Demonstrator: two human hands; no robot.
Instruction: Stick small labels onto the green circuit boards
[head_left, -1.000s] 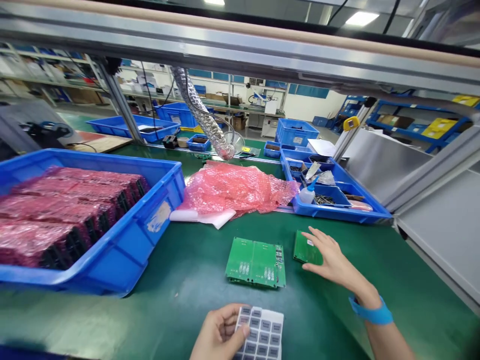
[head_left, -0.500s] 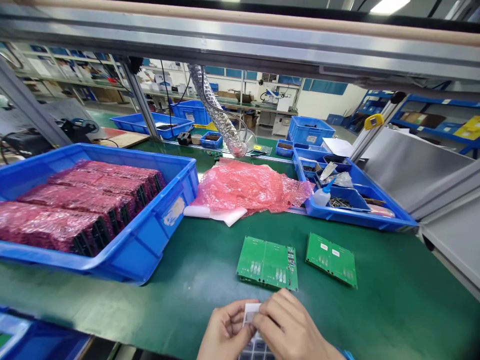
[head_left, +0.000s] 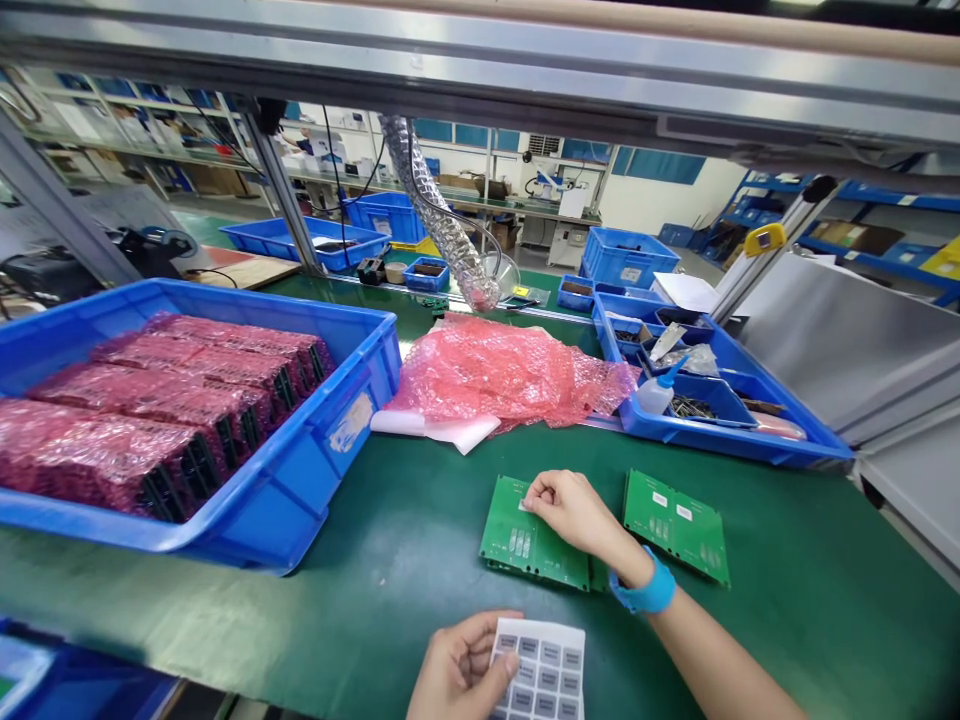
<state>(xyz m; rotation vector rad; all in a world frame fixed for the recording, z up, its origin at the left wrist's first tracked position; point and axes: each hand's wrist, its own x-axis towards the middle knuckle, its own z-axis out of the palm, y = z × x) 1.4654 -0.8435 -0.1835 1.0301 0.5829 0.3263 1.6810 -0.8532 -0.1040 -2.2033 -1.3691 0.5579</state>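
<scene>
My left hand (head_left: 469, 665) pinches a sheet of stickers (head_left: 550, 675) by its left edge near the front of the bench; rows of small grey printed labels show on it. Over the nearer green circuit board (head_left: 517, 545), my right hand (head_left: 566, 508) has thumb and fingertips closed on a small white sticker (head_left: 524, 505), at the board's upper part. Whether the sticker touches the board I cannot tell. Right of it lies another stack of green circuit boards (head_left: 679, 525), its top one bearing two white stickers. A blue wristband (head_left: 646, 585) circles my right wrist.
A large blue bin (head_left: 360, 400) at left holds boards wrapped in pink bubble wrap (head_left: 135, 410). Loose pink bubble wrap (head_left: 510, 370) lies at the bench's middle back. At right stands a blue tray (head_left: 795, 455) with small parts and a bottle (head_left: 655, 396). A foil duct (head_left: 442, 220) hangs above.
My right hand has left the sticker sheet and moved up and forward to the nearer board with a sticker. My left hand keeps the sheet, now more fully in view.
</scene>
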